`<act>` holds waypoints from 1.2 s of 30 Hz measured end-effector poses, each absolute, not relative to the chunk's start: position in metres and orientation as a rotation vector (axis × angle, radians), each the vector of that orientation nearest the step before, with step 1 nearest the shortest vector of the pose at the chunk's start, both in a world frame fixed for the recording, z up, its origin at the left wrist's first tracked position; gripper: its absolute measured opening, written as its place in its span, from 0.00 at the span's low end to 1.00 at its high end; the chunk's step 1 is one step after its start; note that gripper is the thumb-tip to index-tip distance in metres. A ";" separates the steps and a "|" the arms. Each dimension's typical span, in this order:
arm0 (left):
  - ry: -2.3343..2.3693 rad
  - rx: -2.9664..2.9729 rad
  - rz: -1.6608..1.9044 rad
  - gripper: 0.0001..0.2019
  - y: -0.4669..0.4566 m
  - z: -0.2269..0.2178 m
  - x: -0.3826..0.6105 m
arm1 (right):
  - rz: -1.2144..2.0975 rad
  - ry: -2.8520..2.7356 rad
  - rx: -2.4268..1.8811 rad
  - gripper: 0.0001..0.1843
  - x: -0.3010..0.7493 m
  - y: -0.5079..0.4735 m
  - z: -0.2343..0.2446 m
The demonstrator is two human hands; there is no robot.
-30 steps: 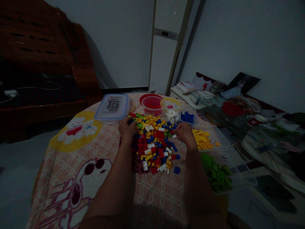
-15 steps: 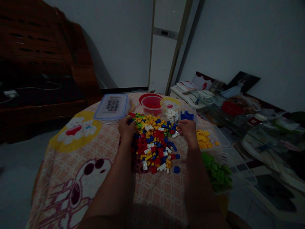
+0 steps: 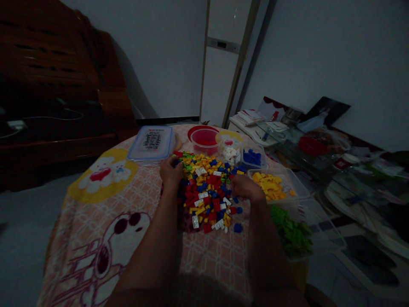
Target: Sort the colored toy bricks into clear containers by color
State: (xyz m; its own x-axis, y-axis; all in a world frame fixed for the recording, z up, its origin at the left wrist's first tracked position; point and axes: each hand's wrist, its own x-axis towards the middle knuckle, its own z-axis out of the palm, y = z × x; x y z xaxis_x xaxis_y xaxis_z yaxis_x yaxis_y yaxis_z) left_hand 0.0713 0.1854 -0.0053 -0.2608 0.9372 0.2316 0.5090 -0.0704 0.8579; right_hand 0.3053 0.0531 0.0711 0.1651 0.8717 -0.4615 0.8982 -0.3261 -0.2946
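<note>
A heap of mixed toy bricks [image 3: 204, 196] in red, yellow, blue, white and green lies on the patterned tablecloth [image 3: 211, 260]. At the heap's far left edge is my left hand [image 3: 171, 174], its fingers curled, with a dark blue brick showing between thumb and fingers. My right hand [image 3: 246, 188] reaches into the heap's right side. Its fingers are closed and point down-left; whatever they grip is hidden. A lone blue brick [image 3: 237, 228] lies at the near right of the heap.
Tubs of blue bricks [image 3: 252, 157], yellow bricks [image 3: 271, 186] and green bricks [image 3: 289, 230] line the right side. White bricks [image 3: 230, 154] and a round tub with red contents [image 3: 205, 140] stand behind the heap. A lidded box [image 3: 151, 143] sits far left.
My right hand has moved from beside the blue tub toward me and slightly left, into the heap. The blue tub is uncovered. My left hand has stayed nearly in place.
</note>
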 end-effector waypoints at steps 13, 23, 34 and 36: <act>1.755 1.531 1.302 0.15 0.187 -0.009 0.072 | -0.525 1.980 2.569 0.14 0.307 0.056 0.077; 1.752 1.554 1.306 0.16 0.187 -0.011 0.071 | -0.354 1.838 3.419 0.20 0.334 0.068 0.059; 1.770 1.569 1.283 0.16 0.185 -0.006 0.071 | -0.360 1.845 3.623 0.22 0.345 0.069 0.057; 1.777 1.566 1.269 0.16 0.185 -0.004 0.072 | -0.564 1.930 3.472 0.19 0.343 0.069 0.052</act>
